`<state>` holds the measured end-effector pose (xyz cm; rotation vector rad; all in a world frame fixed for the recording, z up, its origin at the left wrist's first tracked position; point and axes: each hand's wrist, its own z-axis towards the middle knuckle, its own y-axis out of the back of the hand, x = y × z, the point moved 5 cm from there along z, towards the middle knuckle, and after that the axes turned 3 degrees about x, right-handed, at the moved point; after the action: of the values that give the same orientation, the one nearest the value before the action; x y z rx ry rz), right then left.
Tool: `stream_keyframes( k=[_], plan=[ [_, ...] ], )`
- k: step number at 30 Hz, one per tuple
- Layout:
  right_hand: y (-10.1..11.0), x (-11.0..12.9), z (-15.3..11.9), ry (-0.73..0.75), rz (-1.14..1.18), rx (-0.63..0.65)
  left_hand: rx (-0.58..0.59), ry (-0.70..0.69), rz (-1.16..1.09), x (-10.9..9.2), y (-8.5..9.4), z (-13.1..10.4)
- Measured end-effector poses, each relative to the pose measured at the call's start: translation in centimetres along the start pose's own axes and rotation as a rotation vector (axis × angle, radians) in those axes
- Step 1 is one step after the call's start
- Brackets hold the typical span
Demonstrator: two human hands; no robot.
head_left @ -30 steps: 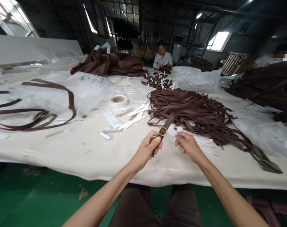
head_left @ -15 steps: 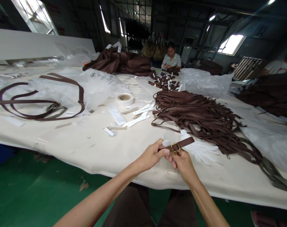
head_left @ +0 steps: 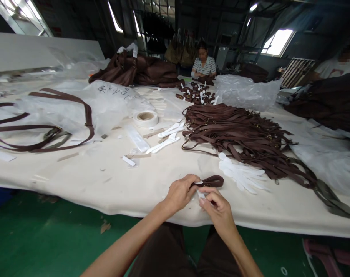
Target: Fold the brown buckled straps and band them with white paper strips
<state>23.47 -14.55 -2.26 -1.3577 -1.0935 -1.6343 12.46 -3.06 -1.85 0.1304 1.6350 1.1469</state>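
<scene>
Folded brown strap (head_left: 215, 181) is now turning its looped end rightward, above the table near its front edge; half a second ago its buckle was facing up. Left hand (head_left: 181, 192) is gripping the strap's other end; right hand (head_left: 219, 207), on the buckle earlier, is now pinching a white strip (head_left: 201, 194) just below. White strips (head_left: 241, 175) are lying right of the strap, strap pile (head_left: 232, 130) beyond. Table (head_left: 128, 184) is stretching open leftward; its front edge is running just below the hands.
</scene>
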Motion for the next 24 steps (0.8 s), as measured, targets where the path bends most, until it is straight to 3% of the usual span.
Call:
stream_keyframes(
  k=[4, 7, 11, 24],
  plan=[
    [-0.9, -0.5, 0.3, -0.058, 0.281, 0.026, 0.013, 0.045, 0.004, 0.2, 0.2, 0.0],
    [-1.3, -1.3, 0.3, -0.147, 0.370, -0.102, 0.016, 0.039, -0.035, 0.2, 0.4, 0.0],
    [-1.9, -2.0, 0.3, -0.279, 0.364, -0.294, 0.002, 0.031, -0.065, 0.4, 0.4, 0.0],
    [-2.8, -2.3, 1.5, -0.423, 0.241, -0.456, -0.068, -0.047, 0.163, 0.9, -0.2, -0.4]
  ],
)
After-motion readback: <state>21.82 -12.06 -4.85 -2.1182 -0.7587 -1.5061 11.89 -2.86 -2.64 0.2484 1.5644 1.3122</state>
